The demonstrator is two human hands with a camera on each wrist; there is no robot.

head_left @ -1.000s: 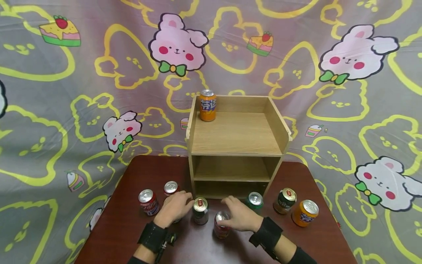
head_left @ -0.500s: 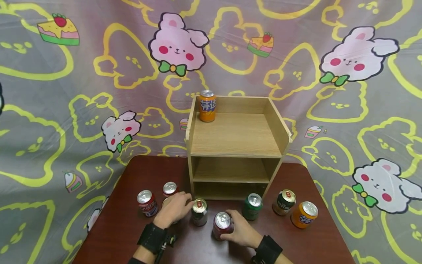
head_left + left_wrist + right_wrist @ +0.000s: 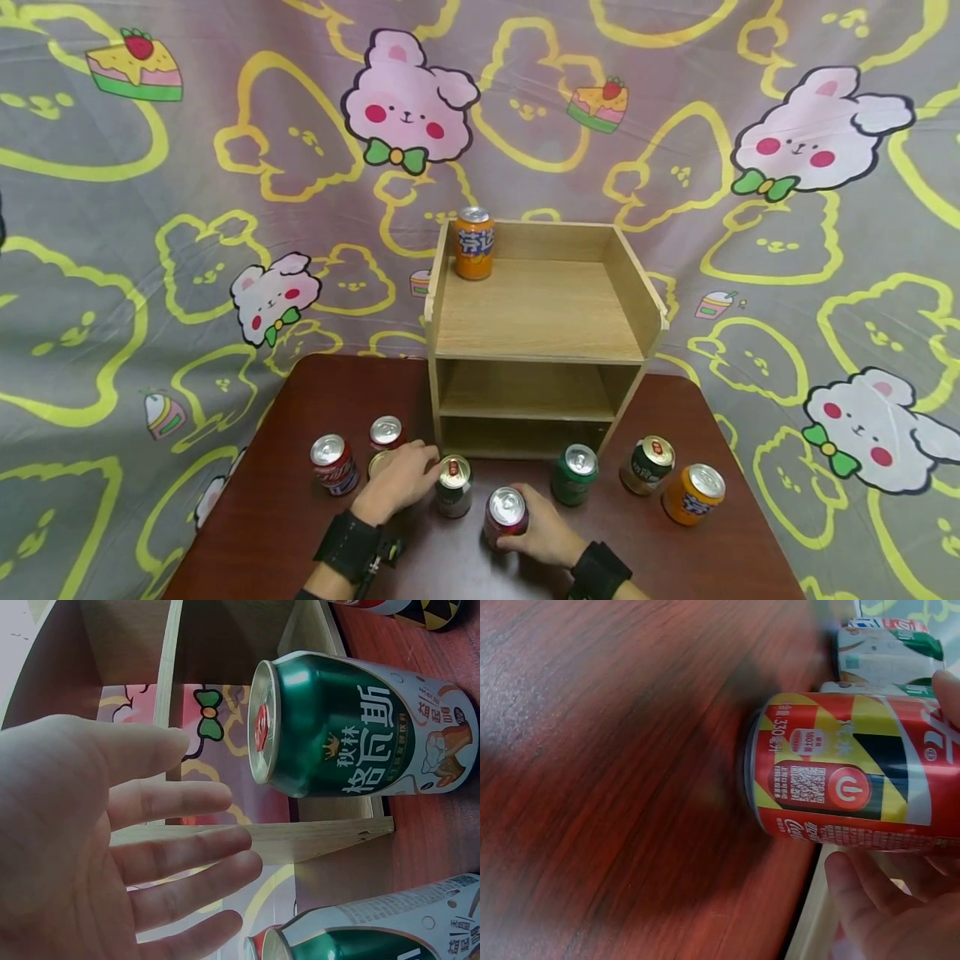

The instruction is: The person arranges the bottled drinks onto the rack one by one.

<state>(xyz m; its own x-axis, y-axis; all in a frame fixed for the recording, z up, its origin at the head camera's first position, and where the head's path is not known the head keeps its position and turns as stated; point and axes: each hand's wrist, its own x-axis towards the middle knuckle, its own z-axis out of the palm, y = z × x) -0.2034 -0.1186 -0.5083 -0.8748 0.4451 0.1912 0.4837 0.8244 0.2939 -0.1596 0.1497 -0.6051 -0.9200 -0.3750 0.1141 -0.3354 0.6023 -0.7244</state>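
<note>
My left hand (image 3: 401, 479) hovers with extended fingers between two green-and-white drink cans. In the left wrist view its fingers (image 3: 187, 847) touch neither of them. One kvass can (image 3: 454, 487) stands to its right, upright; the other can (image 3: 375, 930) is partly hidden by the hand in the head view. My right hand (image 3: 551, 529) holds a red cola can (image 3: 506, 512) from its right side, thumb near and fingers behind. Yellow and black patches and a code show on the cola can's side in the right wrist view.
A wooden shelf unit (image 3: 540, 308) stands at the back, with an orange soda can (image 3: 474, 242) on its top left. Two red cans (image 3: 333, 467) stand left. A green can (image 3: 575, 475), a dark can (image 3: 648, 465) and an orange can (image 3: 693, 495) stand right on the brown table (image 3: 247, 517).
My right hand has come down from above the cola can to its right side and now grips it. The left hand has stayed nearly in place.
</note>
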